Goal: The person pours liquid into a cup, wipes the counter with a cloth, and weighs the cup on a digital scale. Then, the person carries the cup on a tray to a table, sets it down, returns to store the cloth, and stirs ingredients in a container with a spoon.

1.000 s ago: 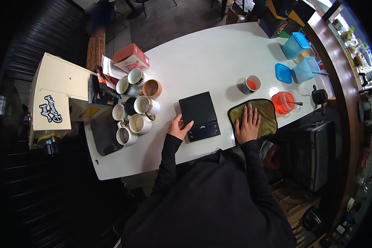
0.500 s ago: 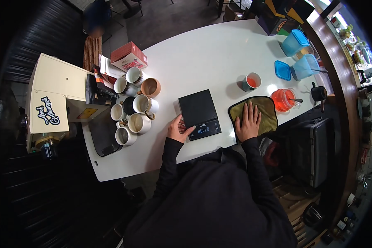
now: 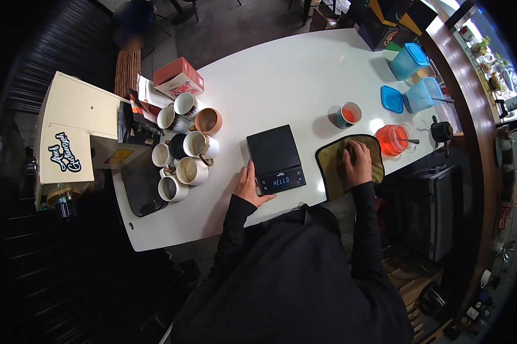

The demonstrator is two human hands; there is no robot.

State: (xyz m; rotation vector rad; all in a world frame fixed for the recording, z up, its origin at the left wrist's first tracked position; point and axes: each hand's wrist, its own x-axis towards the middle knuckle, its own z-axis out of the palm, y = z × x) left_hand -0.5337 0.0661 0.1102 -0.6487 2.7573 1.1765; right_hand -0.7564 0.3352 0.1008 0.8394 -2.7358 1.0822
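A black digital scale [image 3: 273, 152] lies on the white table, its display reading "HELLO". My left hand [image 3: 249, 186] is at the scale's near left corner, fingers along the left side and thumb stretched along the front edge; it is open and not wrapped round it. Over the olive cloth [image 3: 334, 166] with dark edging is my right hand [image 3: 359, 164], its fingers bent and apart, fingertips close to the fabric. Whether they touch it is hard to make out. Beyond the cloth stands a cup [image 3: 348, 114] with red liquid, and to its right a glass jug [image 3: 391, 140] of red liquid with a spoon.
Several mugs [image 3: 192, 171] crowd the left side beside a cream machine [image 3: 69, 132] and a red box [image 3: 178, 79]. At right are two blue-tinted containers [image 3: 409, 62], a blue lid [image 3: 391, 99] and a small dark pot [image 3: 441, 132]. The table's front edge [image 3: 212, 239] runs near my body.
My right hand has gone from lying flat on the cloth to bent fingers, shifted slightly right. My left thumb has slid off the scale's face down to its front edge.
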